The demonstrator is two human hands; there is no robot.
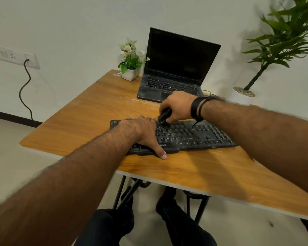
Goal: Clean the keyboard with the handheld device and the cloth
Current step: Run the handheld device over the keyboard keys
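I count one desk (89,110) here. On it, one black keyboard (199,135) and one open laptop (174,68), so two sets of keys. Two plants: one small flowering pot (130,68) on the desk, one tall leafy plant (267,55) in a white pot beside it. Two hands in play, my left hand (142,132) and my right hand (176,107). One dark handheld device (164,115). One wall socket panel (12,55), one cable (25,89) hanging from it.

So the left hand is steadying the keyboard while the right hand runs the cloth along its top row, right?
Not the cloth. In the head view the right hand holds a small black handheld device against the top row of the keyboard; no cloth is visible. The left hand does steady the keyboard.
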